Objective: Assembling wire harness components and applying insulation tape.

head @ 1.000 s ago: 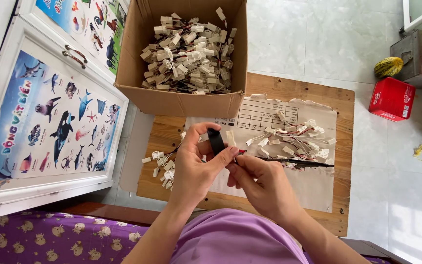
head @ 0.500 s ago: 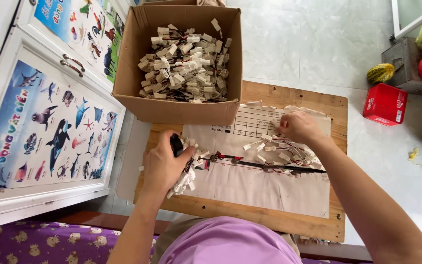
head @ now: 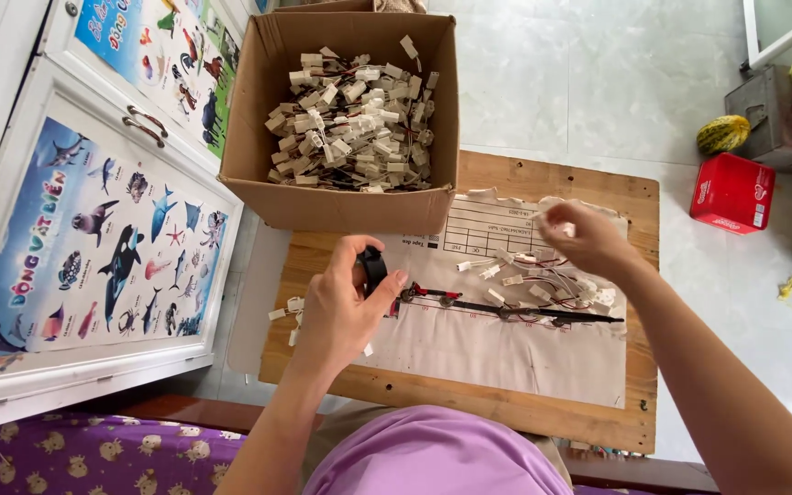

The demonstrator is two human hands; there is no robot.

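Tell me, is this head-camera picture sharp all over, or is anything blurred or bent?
Head view: soft, even daylight with faint shadows; the cardboard box and left hand look sharp, the right hand is slightly smeared at the fingertips, and the wide lens bows the cabinet doors at the left edge.

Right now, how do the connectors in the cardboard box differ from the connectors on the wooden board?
The connectors in the cardboard box form a thick heap across the box floor; the connectors on the wooden board are a small loose cluster on paper. The box heap lies untouched; the right hand reaches over the board cluster. Both are small white plugs with thin wires.
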